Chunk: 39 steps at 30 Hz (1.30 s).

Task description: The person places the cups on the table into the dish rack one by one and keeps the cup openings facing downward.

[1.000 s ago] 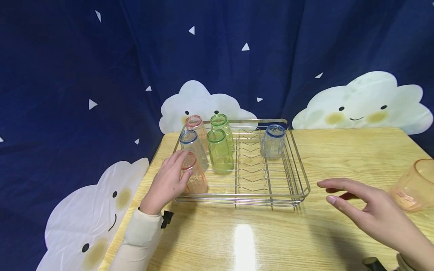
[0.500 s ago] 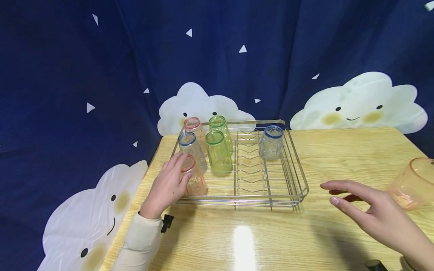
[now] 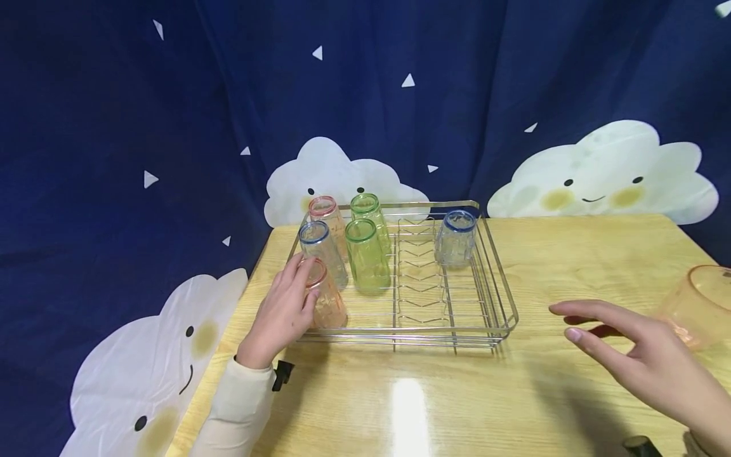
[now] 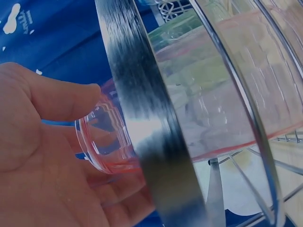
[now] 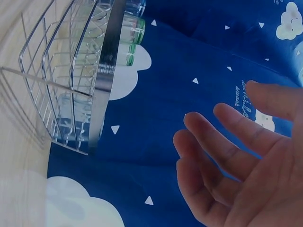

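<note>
My left hand (image 3: 280, 320) grips the pinkish-orange glass (image 3: 328, 306) in the front left corner of the wire dish rack (image 3: 422, 330). This glass stands upside down, its base end upward. Thumb and fingers lie on either side of that end in the left wrist view, where the rack's flat metal band (image 4: 147, 109) crosses in front of the glass. Off to the right of the rack, my right hand (image 3: 642, 358) hovers over the table with fingers relaxed and holds nothing. In the right wrist view its palm (image 5: 270, 194) faces the camera.
Behind the gripped glass stand a blue-ringed glass (image 3: 330, 257), a pink one (image 3: 331, 222) and two green glasses, front (image 3: 368, 263) and back (image 3: 379, 219). A short blue-ringed tumbler (image 3: 455, 241) occupies the rack's right. A large orange clear vessel (image 3: 699, 311) sits at the table's right.
My right hand has drifted slightly to the right. My left hand stays at the pinkish-orange glass, which remains in its place in the rack.
</note>
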{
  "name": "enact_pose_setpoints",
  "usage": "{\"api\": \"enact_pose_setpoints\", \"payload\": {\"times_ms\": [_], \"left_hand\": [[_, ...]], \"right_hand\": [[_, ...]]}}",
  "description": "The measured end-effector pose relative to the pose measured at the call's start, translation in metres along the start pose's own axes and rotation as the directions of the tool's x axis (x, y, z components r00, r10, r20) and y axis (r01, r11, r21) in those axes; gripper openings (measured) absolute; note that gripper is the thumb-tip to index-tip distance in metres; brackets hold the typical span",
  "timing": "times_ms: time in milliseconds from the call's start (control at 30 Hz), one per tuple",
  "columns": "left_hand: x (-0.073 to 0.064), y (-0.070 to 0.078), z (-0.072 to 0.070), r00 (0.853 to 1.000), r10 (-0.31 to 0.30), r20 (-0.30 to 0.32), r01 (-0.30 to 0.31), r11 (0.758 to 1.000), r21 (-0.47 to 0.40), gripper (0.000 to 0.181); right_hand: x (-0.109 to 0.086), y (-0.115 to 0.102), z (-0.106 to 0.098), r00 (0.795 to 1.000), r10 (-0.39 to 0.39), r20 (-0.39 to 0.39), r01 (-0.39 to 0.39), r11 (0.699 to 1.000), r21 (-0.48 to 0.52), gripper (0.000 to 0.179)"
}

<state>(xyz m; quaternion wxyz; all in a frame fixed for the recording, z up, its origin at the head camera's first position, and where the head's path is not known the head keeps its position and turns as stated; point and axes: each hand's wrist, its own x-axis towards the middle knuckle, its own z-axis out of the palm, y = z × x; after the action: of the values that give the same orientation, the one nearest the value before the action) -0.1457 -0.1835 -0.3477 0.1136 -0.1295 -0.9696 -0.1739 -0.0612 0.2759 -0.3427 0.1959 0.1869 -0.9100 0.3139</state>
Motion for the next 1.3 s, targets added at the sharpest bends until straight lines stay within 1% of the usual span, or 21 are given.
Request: {"api": "enact_pose_setpoints", "payload": {"times_ms": [133, 233, 367, 500, 600, 767, 833, 967, 1000, 1133, 1300], "left_hand": [[0.001, 0.001, 0.0, 1.0, -0.014, -0.013, 0.014, 1.0, 0.004, 0.054], [0.001, 0.002, 0.001, 1.0, -0.024, -0.008, 0.024, 1.0, 0.0, 0.055], [0.0, 0.001, 0.002, 1.0, -0.028, -0.002, 0.028, 1.0, -0.009, 0.055], [0.001, 0.0, 0.002, 1.0, -0.028, -0.01, 0.028, 0.999, -0.016, 0.055], [0.001, -0.001, 0.003, 0.999, -0.026, -0.019, 0.026, 1.0, -0.015, 0.055], [0.001, -0.002, 0.003, 0.999, -0.022, -0.028, 0.021, 1.0, -0.014, 0.054], [0.001, -0.002, 0.003, 0.999, -0.018, -0.029, 0.018, 1.0, -0.013, 0.054], [0.001, -0.001, 0.002, 0.999, -0.016, -0.028, 0.016, 1.0, -0.004, 0.055], [0.001, -0.001, 0.001, 0.999, -0.018, -0.028, 0.018, 1.0, -0.003, 0.055], [0.0, 0.0, 0.0, 0.999, -0.027, -0.037, 0.027, 1.0, -0.005, 0.056], [-0.002, 0.005, -0.003, 0.997, -0.014, -0.078, 0.014, 1.0, -0.002, 0.059]], "right_hand": [[0.001, 0.005, -0.004, 0.999, 0.047, 0.003, -0.047, 0.999, -0.016, 0.038], [0.0, 0.01, -0.006, 0.997, 0.078, 0.002, -0.078, 0.997, 0.004, 0.036], [0.0, 0.013, -0.007, 0.997, 0.082, -0.008, -0.082, 0.996, 0.029, 0.036], [0.001, 0.015, -0.008, 0.997, 0.078, -0.026, -0.078, 0.997, 0.014, 0.035], [0.001, 0.017, -0.009, 0.994, 0.105, -0.043, -0.106, 0.994, -0.02, 0.031], [-0.002, 0.023, -0.016, 0.98, 0.189, -0.058, -0.192, 0.98, -0.05, 0.027], [-0.003, 0.026, -0.018, 0.979, 0.192, -0.067, -0.194, 0.98, -0.031, 0.028], [-0.005, 0.032, -0.019, 0.98, 0.162, -0.115, -0.161, 0.987, 0.014, 0.03], [-0.005, 0.034, -0.019, 0.981, 0.144, -0.126, -0.141, 0.989, 0.032, 0.031], [-0.005, 0.042, -0.021, 0.977, 0.13, -0.17, -0.119, 0.99, 0.075, 0.034], [-0.007, 0.055, -0.025, 0.968, 0.162, -0.191, -0.153, 0.986, 0.064, 0.035]]}}
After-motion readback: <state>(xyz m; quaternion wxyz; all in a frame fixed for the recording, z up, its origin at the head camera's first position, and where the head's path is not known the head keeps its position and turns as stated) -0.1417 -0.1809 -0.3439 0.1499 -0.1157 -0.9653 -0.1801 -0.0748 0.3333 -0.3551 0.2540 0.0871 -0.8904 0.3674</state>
